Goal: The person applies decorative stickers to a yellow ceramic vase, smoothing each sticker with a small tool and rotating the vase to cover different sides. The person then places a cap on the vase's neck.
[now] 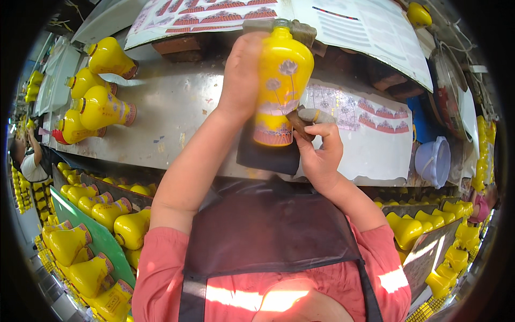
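Observation:
A yellow vase-shaped bottle [286, 61] with purple lotus decals and a patterned band at its base lies on the bench, its neck pointing away from me. My left hand [244, 75] is wrapped round its left side; the fingers go out of sight behind it. In my right hand [323, 153] a small flat brown piece [298, 124], like a scraper, is pinched and touches the bottle's lower right side. A greyish cover with a yellow band sits on one finger of that hand. Under the bottle's base is a dark pad [268, 160]; a block supports the neck end.
Several yellow bottles [99, 107] stand at the left of the metal bench [177, 107]. A decal sheet [383, 150] lies right of my hands, near a pale bucket [433, 162]. Boards with more decal sheets [370, 45] rise behind. Crates of bottles flank me; other people are at the far edges.

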A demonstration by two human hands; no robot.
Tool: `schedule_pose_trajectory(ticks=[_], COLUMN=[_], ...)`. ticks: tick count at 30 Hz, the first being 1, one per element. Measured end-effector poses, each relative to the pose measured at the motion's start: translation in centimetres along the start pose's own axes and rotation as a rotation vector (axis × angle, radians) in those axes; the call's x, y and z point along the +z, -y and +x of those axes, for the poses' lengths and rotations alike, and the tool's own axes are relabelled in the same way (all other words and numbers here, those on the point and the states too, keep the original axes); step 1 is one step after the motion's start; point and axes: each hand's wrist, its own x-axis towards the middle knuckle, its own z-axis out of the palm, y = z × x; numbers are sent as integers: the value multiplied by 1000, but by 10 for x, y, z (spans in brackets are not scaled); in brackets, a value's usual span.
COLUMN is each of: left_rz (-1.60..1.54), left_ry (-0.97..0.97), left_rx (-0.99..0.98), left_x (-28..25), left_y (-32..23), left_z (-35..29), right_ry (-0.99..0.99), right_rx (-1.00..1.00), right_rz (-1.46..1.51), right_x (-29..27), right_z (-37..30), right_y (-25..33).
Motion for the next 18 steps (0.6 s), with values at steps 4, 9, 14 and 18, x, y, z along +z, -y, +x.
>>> schedule_pose_trajectory(ticks=[4, 9, 14, 18], left_rz=[29, 67, 106, 126], left_ry=[-1, -48, -52, -67], left_rx=[5, 19, 41, 42], left_x=[1, 2, -1, -4], left_y=[0, 1, 2, 6], left_z=[-1, -2, -1, 0], right_ry=[-39, 87, 131, 24], right_rx=[211, 344, 88, 7], right_rz=[125, 223, -188, -254], right_x=[-10, -28, -21, -23], right_z=[12, 30, 59, 67], right_y=[0, 10, 16, 24])
